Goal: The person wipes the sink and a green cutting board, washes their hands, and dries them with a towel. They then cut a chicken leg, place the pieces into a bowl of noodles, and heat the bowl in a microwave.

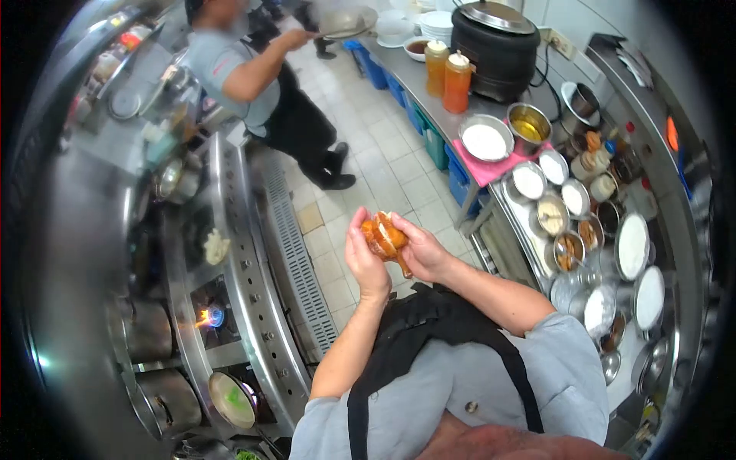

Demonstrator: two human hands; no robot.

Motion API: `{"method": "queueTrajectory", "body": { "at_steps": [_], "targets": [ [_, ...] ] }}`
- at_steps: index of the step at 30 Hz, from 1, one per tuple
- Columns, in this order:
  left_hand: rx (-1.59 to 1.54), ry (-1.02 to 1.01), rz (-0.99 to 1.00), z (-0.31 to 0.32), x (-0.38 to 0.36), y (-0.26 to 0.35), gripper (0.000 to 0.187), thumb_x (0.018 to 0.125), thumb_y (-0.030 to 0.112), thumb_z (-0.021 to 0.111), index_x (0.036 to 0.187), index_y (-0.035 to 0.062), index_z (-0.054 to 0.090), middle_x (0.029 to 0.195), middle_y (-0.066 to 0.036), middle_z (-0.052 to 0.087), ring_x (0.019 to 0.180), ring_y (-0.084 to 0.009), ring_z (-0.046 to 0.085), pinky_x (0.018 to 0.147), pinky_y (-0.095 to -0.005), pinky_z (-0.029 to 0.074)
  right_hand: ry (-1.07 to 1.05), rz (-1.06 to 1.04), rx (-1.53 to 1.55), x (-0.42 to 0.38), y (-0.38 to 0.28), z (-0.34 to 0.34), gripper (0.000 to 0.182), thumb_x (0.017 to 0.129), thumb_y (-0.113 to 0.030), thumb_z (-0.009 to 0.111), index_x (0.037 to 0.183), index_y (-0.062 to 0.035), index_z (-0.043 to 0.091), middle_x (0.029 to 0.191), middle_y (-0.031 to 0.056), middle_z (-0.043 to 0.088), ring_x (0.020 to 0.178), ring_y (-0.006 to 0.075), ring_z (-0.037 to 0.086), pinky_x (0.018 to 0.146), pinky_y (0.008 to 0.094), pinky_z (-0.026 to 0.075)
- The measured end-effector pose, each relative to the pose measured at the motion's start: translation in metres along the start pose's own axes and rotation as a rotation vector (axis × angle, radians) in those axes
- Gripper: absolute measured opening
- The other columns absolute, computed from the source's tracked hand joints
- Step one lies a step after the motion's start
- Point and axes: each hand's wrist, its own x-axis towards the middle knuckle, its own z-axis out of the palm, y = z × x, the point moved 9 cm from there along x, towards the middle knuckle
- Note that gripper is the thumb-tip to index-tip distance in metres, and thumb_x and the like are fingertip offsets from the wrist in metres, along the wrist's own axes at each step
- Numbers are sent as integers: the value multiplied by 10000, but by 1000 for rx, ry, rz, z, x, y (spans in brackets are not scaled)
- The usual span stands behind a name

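Note:
Held up in front of my apron is a glossy orange-brown piece of food (pixel 386 236) with a pale stripe and a narrow brown end pointing down; its exact kind I cannot make out. My left hand (pixel 365 259) cups it from the left side. On the other side, the fingers of my right hand (pixel 423 250) close against it. Both hands partly cover the food, and the tiled floor lies below them.
A co-worker (pixel 261 100) stands ahead, holding a pan (pixel 345 23). To the left runs a stove with a lit burner (pixel 213 316) and a frying pan (pixel 232 400). At right, a counter carries sauce bottles (pixel 457 83), a black soup kettle (pixel 493 54) and several metal bowls (pixel 529 181).

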Motion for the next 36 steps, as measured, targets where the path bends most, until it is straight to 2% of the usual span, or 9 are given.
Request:
{"method": "queueTrajectory", "body": {
  "at_steps": [8, 10, 15, 23, 26, 27, 32, 34, 36],
  "targets": [
    [-30, 91, -54, 23, 124, -50, 505, 1087, 339, 342, 1363, -51, 506, 1345, -180, 541, 1247, -240, 512, 1071, -356, 396, 122, 85, 98, 111, -41, -40, 403, 1057, -371, 448, 1326, -78, 516, 1264, 75, 608, 1175, 193, 588, 1014, 396, 460],
    [67, -46, -165, 36, 157, -72, 455, 1084, 309, 370, 1344, -28, 529, 1301, -143, 561, 1206, -210, 536, 1047, -342, 421, 210, 94, 50, 135, -53, -61, 407, 1047, -413, 456, 1309, -112, 533, 1233, 56, 631, 1134, 186, 607, 957, 386, 486],
    [-87, -290, -366, 66, 245, -114, 432, 1076, 302, 427, 1345, -19, 532, 1275, -111, 580, 1169, -181, 556, 1018, -313, 440, 268, -21, 61, 203, -92, -73, 353, 1029, -457, 483, 1236, -186, 576, 1133, -16, 663, 997, 128, 635, 864, 337, 506],
    [-16, -551, -328, 112, 363, -116, 481, 1079, 328, 421, 1395, -31, 465, 1337, -165, 542, 1233, -216, 521, 1049, -327, 420, 439, -249, 148, 290, -150, -68, 371, 1021, -458, 499, 1240, -170, 580, 1084, -10, 673, 915, 121, 650, 742, 290, 522],
    [18, -556, -274, 127, 389, -116, 459, 1083, 285, 401, 1437, -7, 410, 1424, -170, 491, 1292, -238, 499, 1069, -340, 407, 441, -344, 206, 312, -165, -80, 435, 1030, -456, 470, 1254, -105, 595, 1147, 64, 686, 992, 182, 679, 851, 340, 562],
    [-20, -597, -300, 135, 397, -115, 485, 1082, 278, 396, 1469, -10, 342, 1493, -188, 406, 1371, -275, 424, 1116, -366, 367, 422, -359, 227, 320, -172, -82, 458, 1037, -452, 453, 1272, -82, 585, 1185, 76, 675, 1050, 195, 667, 900, 355, 551],
    [-44, -648, -301, 165, 444, -123, 478, 1080, 275, 402, 1449, -27, 366, 1466, -218, 426, 1358, -274, 438, 1104, -364, 375, 418, -434, 260, 355, -212, -76, 453, 1043, -444, 435, 1280, -86, 580, 1201, 77, 673, 1049, 195, 669, 902, 344, 550],
    [-34, -698, -254, 184, 463, -116, 467, 1079, 274, 410, 1422, -42, 405, 1390, -203, 504, 1297, -255, 493, 1076, -349, 397, 521, -471, 219, 364, -230, -84, 439, 1025, -478, 463, 1244, -118, 586, 1092, 22, 686, 894, 140, 664, 666, 287, 520],
    [-4, -713, -241, 201, 480, -120, 460, 1076, 271, 422, 1404, -51, 433, 1311, -182, 562, 1219, -228, 540, 1041, -333, 419, 521, -482, 249, 378, -247, -88, 442, 1026, -474, 462, 1257, -116, 580, 1099, 20, 684, 900, 140, 663, 664, 287, 518]
  ]
}}
